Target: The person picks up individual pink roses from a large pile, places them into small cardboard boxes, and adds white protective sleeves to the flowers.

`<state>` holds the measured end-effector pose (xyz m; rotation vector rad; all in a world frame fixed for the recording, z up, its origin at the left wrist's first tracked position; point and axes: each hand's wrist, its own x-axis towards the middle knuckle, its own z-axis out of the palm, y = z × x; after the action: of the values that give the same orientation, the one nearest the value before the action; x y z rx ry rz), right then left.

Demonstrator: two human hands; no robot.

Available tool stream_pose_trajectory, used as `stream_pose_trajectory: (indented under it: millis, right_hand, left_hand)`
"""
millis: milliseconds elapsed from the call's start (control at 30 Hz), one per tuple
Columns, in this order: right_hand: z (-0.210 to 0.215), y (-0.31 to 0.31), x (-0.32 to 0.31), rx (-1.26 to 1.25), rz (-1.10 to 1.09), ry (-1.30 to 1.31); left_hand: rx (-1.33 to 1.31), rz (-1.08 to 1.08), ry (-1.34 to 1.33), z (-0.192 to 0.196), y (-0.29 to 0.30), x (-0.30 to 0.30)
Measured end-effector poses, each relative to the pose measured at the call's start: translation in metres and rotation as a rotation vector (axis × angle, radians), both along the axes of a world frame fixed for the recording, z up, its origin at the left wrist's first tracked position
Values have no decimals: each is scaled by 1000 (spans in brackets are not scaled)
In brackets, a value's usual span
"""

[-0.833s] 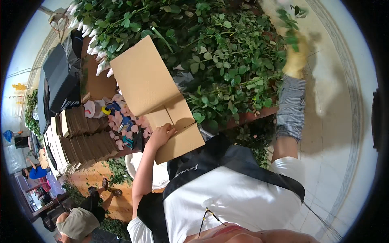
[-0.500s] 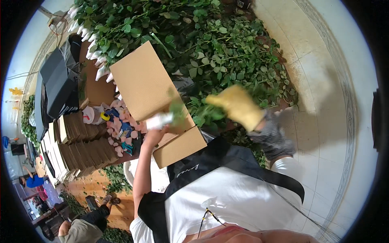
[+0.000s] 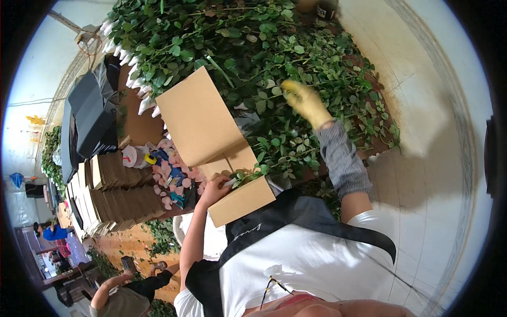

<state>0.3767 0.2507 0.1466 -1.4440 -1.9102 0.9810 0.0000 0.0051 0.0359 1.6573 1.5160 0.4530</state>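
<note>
My bare left hand (image 3: pixel 214 190) is closed round the white-sleeved end of a leafy flower stem (image 3: pixel 245 178). It lies low in the folded corrugated cardboard sheet (image 3: pixel 199 119), just behind the near flap (image 3: pixel 242 202). The bloom itself is hidden by the sleeve and my fingers. My right hand (image 3: pixel 307 104), in a yellow glove and a grey knitted sleeve, hovers over the heap of leafy stems (image 3: pixel 285 58) to the right of the cardboard. Its fingers are apart, with nothing visible between them.
White-sleeved flower heads (image 3: pixel 140 84) line the heap's left edge. Stacks of folded cardboard (image 3: pixel 124 193) stand at the left, beside scattered pink petals (image 3: pixel 168 171) and a yellow tape roll (image 3: pixel 151 159). Black boxes (image 3: pixel 92 119) sit behind them. Another person (image 3: pixel 124 298) is at the lower left.
My left hand has lowered the sleeved stem into the cardboard near the flap. My right glove has moved away from it, up and over the leafy heap.
</note>
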Motion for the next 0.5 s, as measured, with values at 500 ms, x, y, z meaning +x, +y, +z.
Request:
stream_pose_trajectory:
  millis: [500]
  right_hand:
    - [49,13,80,618,-251,-79]
  left_hand:
    - [-59,67,-124,-1,0,3]
